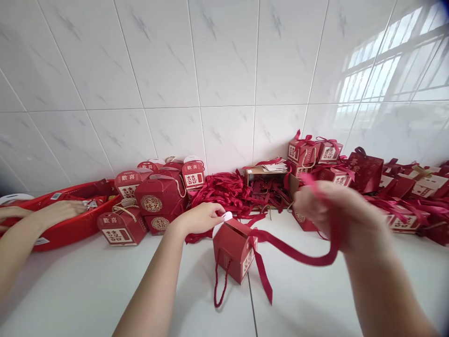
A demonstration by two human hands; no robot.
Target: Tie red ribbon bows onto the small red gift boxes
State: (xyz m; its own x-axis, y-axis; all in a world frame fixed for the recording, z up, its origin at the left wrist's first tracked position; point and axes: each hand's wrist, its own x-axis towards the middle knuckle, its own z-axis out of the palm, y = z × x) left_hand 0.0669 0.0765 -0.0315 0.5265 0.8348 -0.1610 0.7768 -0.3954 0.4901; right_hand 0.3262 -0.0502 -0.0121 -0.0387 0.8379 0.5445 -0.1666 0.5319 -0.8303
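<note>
A red paper gift box with a twisted cord handle stands on the white table in front of me. A dark red ribbon runs through its front, with one loose tail hanging down. The fingers of my left hand are closed at the white-backed flap on top of the box. My right hand, blurred by motion, is raised to the right in a fist around the ribbon's long end. From fist to box the ribbon sags in a curve.
At the left, another person's hands reach into a red plastic basin. Untied red boxes are stacked beside it. A heap of loose ribbons and an open carton lie by the tiled wall. Many ribboned boxes fill the right.
</note>
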